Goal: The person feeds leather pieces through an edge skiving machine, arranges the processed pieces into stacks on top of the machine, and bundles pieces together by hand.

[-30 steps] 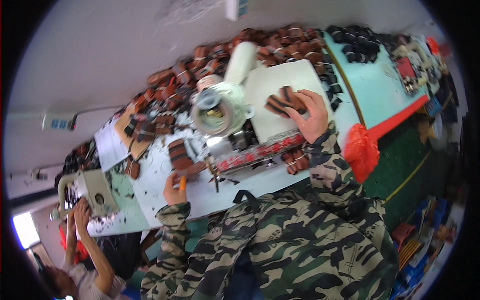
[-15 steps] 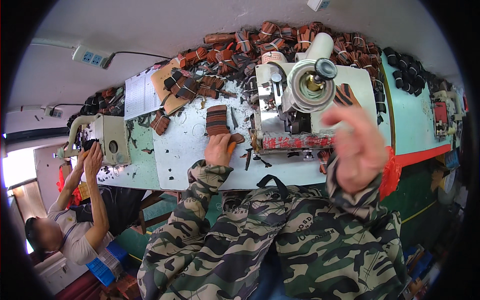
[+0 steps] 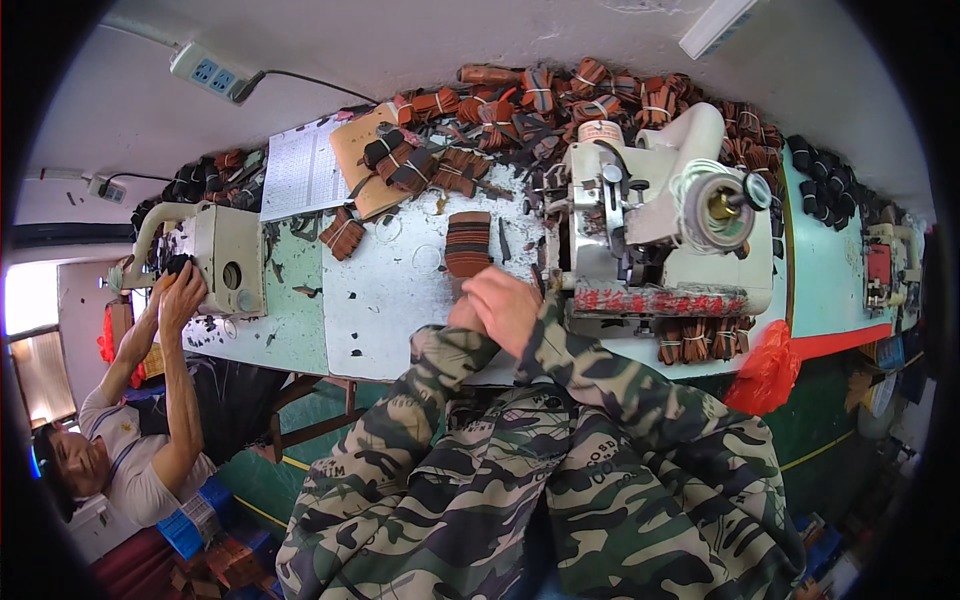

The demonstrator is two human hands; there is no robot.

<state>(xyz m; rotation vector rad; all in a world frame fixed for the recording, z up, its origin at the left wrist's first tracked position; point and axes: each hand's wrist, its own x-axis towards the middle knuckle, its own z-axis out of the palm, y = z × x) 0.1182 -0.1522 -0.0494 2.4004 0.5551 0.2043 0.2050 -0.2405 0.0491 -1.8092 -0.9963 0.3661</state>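
My hands meet at the near end of a stack of brown and dark flat strips (image 3: 468,243), which lies on the white table. My right hand (image 3: 508,308) crosses over my left, its fingers bent and pressed together; whatever they hold is hidden. Partly covered beneath it is my left hand (image 3: 462,316), its fingers out of sight. Just right of my hands stands a cream sewing-type machine (image 3: 655,235) with a round thread-wound part. A narrow dark strip (image 3: 504,240) lies between the stack and the machine.
Rubber-banded brown bundles (image 3: 600,100) pile along the wall; more bundles (image 3: 705,340) lie below the machine. A printed sheet (image 3: 300,170) and brown card (image 3: 355,150) are behind left. A red plastic bag (image 3: 765,370) hangs at right. A co-worker (image 3: 150,420) works at another machine (image 3: 205,255).
My right hand has come down from beside the machine onto my left hand. The view has shifted, so the table things sit further right and lower. The stack stays on the table.
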